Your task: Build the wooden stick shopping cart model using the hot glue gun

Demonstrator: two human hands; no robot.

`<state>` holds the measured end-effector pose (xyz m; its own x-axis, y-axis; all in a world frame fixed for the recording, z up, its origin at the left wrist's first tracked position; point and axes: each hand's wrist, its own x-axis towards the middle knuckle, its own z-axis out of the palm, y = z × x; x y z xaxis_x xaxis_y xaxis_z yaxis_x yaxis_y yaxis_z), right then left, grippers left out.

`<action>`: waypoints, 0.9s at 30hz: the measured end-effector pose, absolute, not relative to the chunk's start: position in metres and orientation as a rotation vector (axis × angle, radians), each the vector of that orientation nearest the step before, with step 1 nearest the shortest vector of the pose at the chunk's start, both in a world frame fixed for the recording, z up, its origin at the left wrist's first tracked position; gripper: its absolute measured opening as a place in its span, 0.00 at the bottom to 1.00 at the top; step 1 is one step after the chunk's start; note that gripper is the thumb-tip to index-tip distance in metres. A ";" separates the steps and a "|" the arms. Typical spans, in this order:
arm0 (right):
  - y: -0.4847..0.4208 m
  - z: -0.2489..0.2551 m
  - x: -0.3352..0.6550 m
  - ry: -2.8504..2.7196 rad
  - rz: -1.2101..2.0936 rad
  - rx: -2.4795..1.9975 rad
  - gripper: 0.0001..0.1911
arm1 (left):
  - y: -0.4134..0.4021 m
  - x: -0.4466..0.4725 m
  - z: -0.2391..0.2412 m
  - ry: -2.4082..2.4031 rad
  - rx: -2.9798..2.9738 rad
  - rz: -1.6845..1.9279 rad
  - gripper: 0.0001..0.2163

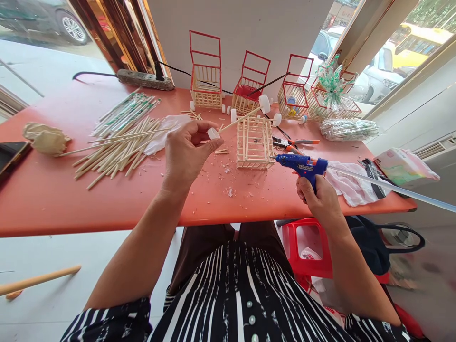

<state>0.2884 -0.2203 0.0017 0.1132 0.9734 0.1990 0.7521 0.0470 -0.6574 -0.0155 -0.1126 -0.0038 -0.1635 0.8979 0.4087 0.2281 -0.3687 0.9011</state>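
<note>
Between the thumb and fingers of my left hand (190, 149) is a white bottle cap (213, 133) on the end of a thin wooden stick (239, 120). A second white cap (264, 103) sits at the stick's far end, so the pair looks like an axle with wheels. My right hand (315, 190) is wrapped round the grip of a blue glue gun (302, 164), with a long clear glue stick (388, 184) out of its back. The gun's nozzle points left, close to a small wooden stick frame (254, 142) on the table, which has white caps at its far corners.
Several small stick carts (206, 85) with red handles stand along the back. Loose wooden sticks (117, 147) and wrapped sticks (124, 111) lie left. Pliers (295, 142), a cloth (351, 185) and a tissue pack (406, 166) are right. A power strip (144, 79) lies back left.
</note>
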 end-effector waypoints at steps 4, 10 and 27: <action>-0.225 0.001 0.290 -1.673 0.448 -1.733 0.26 | -0.112 -0.015 -0.005 1.271 1.544 1.602 0.12; -0.228 0.001 0.289 -1.688 0.439 -1.736 0.27 | -0.111 -0.016 -0.006 1.269 1.560 1.602 0.12; -0.221 0.007 0.283 -1.770 0.336 -1.741 0.26 | -0.112 -0.015 -0.007 1.249 1.541 1.606 0.13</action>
<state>0.2834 -0.2212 0.0074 0.0673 0.9656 0.2513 0.8060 0.0958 -0.5841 -0.0154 -0.1122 -0.0067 -0.1636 0.8909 0.4236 0.1916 -0.3925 0.8996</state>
